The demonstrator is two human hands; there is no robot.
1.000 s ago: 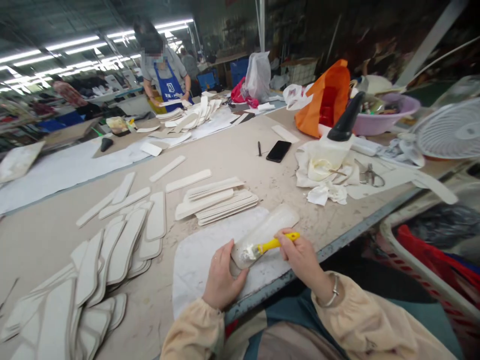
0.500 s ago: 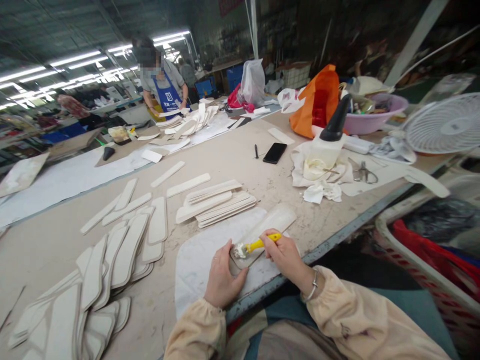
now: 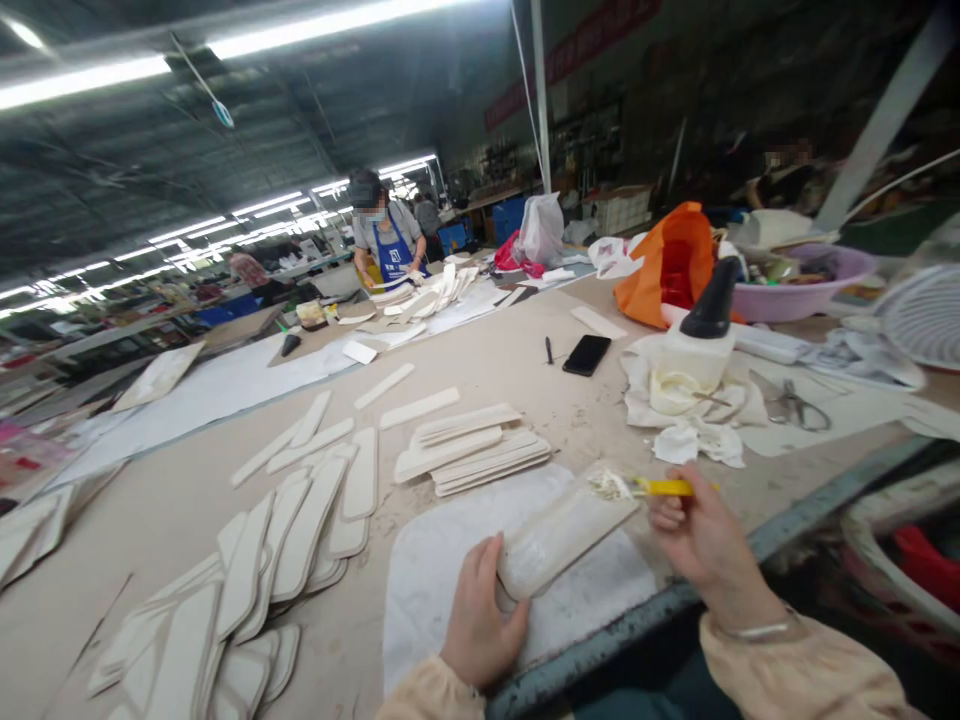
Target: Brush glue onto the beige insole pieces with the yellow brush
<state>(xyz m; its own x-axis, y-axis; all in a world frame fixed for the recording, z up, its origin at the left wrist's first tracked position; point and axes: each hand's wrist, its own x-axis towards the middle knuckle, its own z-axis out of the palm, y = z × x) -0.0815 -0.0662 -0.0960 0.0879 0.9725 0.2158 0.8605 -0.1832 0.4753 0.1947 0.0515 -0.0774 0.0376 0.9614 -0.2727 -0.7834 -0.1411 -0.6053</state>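
Observation:
My right hand (image 3: 701,540) is closed around the yellow handle of a brush (image 3: 666,487). The bristles meet the far right end of a flat, rounded off-white panel (image 3: 559,540), where whitish paste lies in streaks. At the panel's near left end, my left hand (image 3: 484,615) grips it, thumb on one edge and fingers on the other. Beneath the panel a white sheet (image 3: 424,560) covers part of the table. Just behind is a stack of similar panels (image 3: 491,455), and many more lie overlapped in a spread pile (image 3: 247,560) on the left.
A plastic container with a black top (image 3: 701,330) stands on a cloth, near scissors (image 3: 795,408) and crumpled tissue (image 3: 697,440). A phone (image 3: 586,355), orange bag (image 3: 667,265), purple basin (image 3: 802,285) and fan (image 3: 922,315) sit farther back. A co-worker (image 3: 390,235) stands across the table.
The brush has moved from the panel's near left end to its far right end, leaving a wet-looking surface. My left hand stays at the near end. The camera view has shifted.

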